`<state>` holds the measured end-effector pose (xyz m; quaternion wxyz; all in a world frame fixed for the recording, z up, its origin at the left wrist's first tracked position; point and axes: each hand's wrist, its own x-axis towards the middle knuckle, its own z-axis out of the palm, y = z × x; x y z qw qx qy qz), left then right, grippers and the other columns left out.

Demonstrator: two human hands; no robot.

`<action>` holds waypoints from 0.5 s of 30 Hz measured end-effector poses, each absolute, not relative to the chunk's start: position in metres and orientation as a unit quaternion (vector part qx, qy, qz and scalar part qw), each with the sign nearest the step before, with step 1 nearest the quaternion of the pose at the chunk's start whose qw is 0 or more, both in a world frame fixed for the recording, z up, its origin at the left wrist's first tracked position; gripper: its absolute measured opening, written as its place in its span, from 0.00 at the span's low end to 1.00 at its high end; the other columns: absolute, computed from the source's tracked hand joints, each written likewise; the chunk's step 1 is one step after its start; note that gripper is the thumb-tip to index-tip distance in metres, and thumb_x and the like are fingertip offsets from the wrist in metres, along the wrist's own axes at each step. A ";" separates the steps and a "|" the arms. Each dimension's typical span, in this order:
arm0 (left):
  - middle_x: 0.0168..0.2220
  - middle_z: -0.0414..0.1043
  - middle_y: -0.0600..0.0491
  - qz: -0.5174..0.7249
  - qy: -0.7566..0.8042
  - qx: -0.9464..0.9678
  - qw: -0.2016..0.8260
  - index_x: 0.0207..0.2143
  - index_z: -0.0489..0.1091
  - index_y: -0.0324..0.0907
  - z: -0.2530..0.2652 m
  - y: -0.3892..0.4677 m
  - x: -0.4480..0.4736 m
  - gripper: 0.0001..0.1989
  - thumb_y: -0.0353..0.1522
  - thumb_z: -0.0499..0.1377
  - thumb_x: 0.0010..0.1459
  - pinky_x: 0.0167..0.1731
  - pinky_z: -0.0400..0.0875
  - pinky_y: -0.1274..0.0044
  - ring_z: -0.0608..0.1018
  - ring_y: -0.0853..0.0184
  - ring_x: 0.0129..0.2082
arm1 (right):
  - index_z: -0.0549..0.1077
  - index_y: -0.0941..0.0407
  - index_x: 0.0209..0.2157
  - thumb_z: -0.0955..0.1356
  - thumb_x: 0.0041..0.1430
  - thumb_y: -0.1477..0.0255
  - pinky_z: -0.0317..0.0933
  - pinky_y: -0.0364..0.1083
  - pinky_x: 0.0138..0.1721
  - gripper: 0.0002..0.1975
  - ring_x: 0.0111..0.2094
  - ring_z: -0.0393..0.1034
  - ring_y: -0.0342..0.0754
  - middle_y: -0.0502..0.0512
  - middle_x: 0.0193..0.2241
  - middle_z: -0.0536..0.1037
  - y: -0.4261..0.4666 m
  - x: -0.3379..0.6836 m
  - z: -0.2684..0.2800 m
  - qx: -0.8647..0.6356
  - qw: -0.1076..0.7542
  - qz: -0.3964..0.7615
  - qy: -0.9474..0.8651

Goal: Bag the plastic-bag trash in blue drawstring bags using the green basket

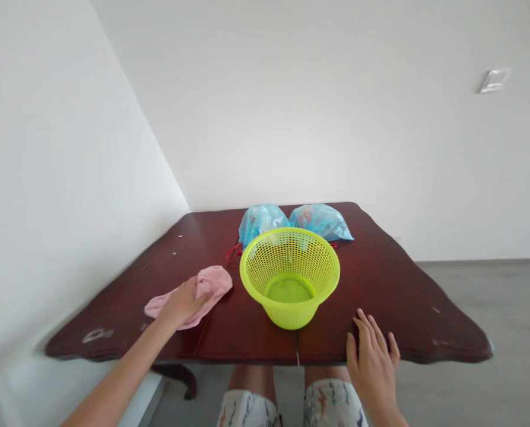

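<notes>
On the left of the dark red table, my left hand is closed on a crumpled pink cloth. The cloth lies against the tabletop, and part of it is hidden under my palm. My right hand rests at the table's front edge with its fingers spread and nothing in them. Between my hands stands a lime-green plastic colander basket, upright, with meshed walls and nothing in it.
Behind the basket sit two blue plastic bags with red ties; their contents are unclear. White walls border the table at the back and left. Small pale scraps and worn marks dot the tabletop. My knees are below the front edge.
</notes>
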<state>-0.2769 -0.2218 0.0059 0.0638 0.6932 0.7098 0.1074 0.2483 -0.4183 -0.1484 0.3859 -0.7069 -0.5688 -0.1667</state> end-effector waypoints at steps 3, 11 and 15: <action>0.56 0.90 0.37 0.150 0.728 0.660 0.108 0.63 0.77 0.42 0.030 -0.230 -0.283 0.32 0.52 0.66 0.65 0.58 0.82 0.60 0.90 0.37 0.58 | 0.77 0.50 0.64 0.63 0.84 0.57 0.56 0.79 0.77 0.20 0.70 0.82 0.72 0.67 0.70 0.86 -0.418 0.260 -0.150 -0.696 0.414 -0.134 -0.571; 0.65 0.85 0.40 0.426 0.571 0.698 -0.073 0.70 0.75 0.44 0.175 -0.260 -0.230 0.35 0.50 0.71 0.67 0.67 0.82 0.54 0.86 0.42 0.62 | 0.75 0.50 0.67 0.70 0.81 0.62 0.61 0.78 0.76 0.19 0.71 0.80 0.71 0.69 0.70 0.83 -0.431 0.270 0.013 -0.595 0.525 -0.135 -0.594; 0.65 0.82 0.44 0.537 0.359 0.762 -0.055 0.72 0.72 0.47 0.237 -0.266 -0.144 0.37 0.47 0.77 0.67 0.66 0.83 0.56 0.85 0.48 0.62 | 0.68 0.45 0.76 0.77 0.78 0.59 0.74 0.71 0.73 0.33 0.79 0.72 0.68 0.68 0.77 0.74 -0.388 0.250 0.123 -0.458 0.645 -0.020 -0.611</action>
